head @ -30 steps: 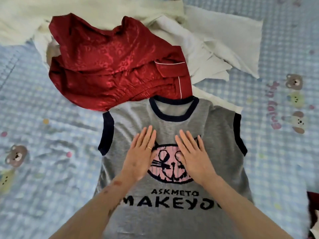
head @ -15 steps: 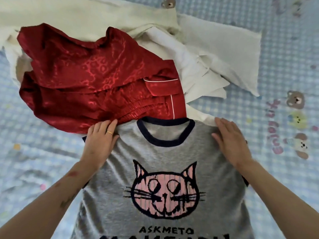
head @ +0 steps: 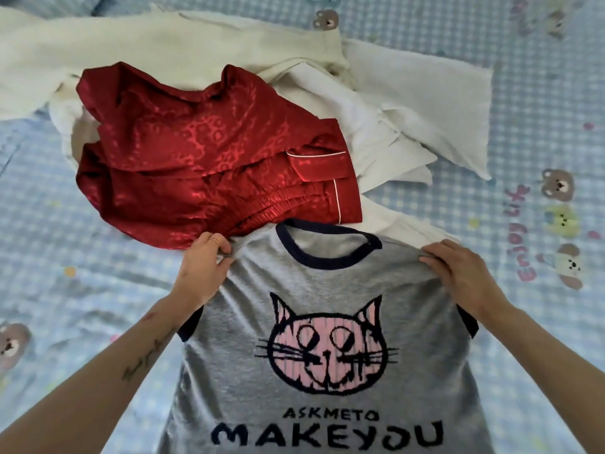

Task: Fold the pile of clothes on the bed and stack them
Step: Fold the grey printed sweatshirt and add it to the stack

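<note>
flat on the checked bedsheet (head: 82,290), nearest: grey cat-print top (head: 327,280), front up. at its left shoulder, left hand (head: 203,267), fingers curled and pinching the cloth. at its right shoulder, right hand (head: 458,270), fingers bent, gripping the fabric. just beyond the top's collar, touching it: crumpled red satin garment (head: 209,158). farther behind and right of that: white and cream clothes (head: 409,103), unfolded.

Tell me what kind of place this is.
Most likely a bedroom, on a bed: a blue checked bedsheet printed with cartoon bears, loose clothes piled on it, and a grey cat shirt spread out for folding.
</note>
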{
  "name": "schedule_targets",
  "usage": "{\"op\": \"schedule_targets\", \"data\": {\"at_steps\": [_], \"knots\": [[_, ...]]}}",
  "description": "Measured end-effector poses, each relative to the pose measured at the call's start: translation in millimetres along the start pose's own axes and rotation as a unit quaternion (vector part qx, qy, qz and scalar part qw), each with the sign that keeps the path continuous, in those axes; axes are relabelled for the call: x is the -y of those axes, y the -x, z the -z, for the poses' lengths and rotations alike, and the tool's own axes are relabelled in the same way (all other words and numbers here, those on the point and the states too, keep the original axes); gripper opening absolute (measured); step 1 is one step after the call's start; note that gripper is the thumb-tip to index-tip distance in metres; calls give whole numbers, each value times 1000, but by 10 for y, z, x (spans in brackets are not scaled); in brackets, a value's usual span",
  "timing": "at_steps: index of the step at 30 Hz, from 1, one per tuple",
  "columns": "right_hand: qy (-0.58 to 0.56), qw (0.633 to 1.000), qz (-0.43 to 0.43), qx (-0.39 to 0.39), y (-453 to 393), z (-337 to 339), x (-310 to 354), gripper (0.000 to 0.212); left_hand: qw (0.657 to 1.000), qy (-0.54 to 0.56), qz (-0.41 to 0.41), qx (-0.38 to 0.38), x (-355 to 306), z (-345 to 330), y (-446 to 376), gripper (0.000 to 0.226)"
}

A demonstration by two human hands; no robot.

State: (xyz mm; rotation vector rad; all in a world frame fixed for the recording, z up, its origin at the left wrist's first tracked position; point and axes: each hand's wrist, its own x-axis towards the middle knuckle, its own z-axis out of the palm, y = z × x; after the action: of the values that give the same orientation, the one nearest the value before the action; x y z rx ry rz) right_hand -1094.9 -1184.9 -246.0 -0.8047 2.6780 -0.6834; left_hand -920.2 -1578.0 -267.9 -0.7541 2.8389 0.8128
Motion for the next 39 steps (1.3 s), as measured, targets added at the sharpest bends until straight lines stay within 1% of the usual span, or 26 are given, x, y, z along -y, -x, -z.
{"op": "schedule_targets", "data": {"at_steps": [1,3,6,7,8,9,10,12,13,14,16,18,21,24,26,28,30,31,32,33,34,35,36,37,38,39], "knots": [[-5,1000,1,3,92,38,32,19,998,56,2,7,15,53,103,18],[-9,1000,10,9,371,128,112,23,992,125,2,27,52,206,405,24],[-3,999,23,21,956,219,165,28,983,161,-4,85,184,377,1054,32],[5,999,26,27,1181,236,174,34,984,150,-7,94,236,408,1305,34],[14,999,34,36,1407,246,175,40,988,126,-26,79,294,422,1550,31],[26,997,44,50,1610,256,163,43,993,87,-63,59,345,429,1768,21],[38,995,60,67,1822,258,155,42,991,50,-109,55,397,428,1999,11],[60,988,104,97,2198,219,133,34,978,-13,-192,78,507,383,2408,25],[73,983,128,108,2376,175,126,32,971,-36,-214,99,567,336,2603,26],[87,978,150,115,2521,124,127,31,965,-54,-232,114,623,273,2769,22],[100,971,182,116,2798,14,162,30,954,-85,-253,139,674,148,3091,5],[101,971,185,113,3029,-40,202,31,952,-93,-247,155,693,53,3349,7],[113,969,187,112,3272,-26,235,39,958,-103,-226,146,709,42,3594,13],[132,961,216,112,3491,-46,244,32,943,-146,-243,174,734,30,3828,12],[146,954,235,118,3646,-122,226,41,936,-157,-253,190,748,3,3959,13],[159,952,228,124,3756,-189,186,57,946,-148,-223,182,751,-24,4044,15],[149,962,194,120,3789,-211,167,60,961,-128,-184,165,746,-28,4094,28],[144,966,178,119,3800,-219,155,59,960,-139,-179,163,740,0,4104,24],[146,966,172,125,3819,-219,152,58,952,-157,-194,178,736,18,4123,10],[149,963,181,133,3859,-233,144,60,942,-189,-197,198,712,44,4130,15],[150,960,188,143,3904,-249,153,61,933,-204,-217,203,720,13,4156,38],[143,963,177,146,3951,-266,173,60,935,-204,-210,201,679,-1,4168,51],[131,971,142,144,3975,-275,214,58,941,-195,-214,176,631,-70,4176,52],[115,979,95,139,3986,-286,265,55,944,-181,-224,161,525,-132,4185,46],[96,984,58,135,3985,-309,331,50,941,-161,-256,151,423,-222,4202,38],[82,987,51,130,3985,-361,405,45,934,-145,-281,168,294,-305,4215,30]]}}
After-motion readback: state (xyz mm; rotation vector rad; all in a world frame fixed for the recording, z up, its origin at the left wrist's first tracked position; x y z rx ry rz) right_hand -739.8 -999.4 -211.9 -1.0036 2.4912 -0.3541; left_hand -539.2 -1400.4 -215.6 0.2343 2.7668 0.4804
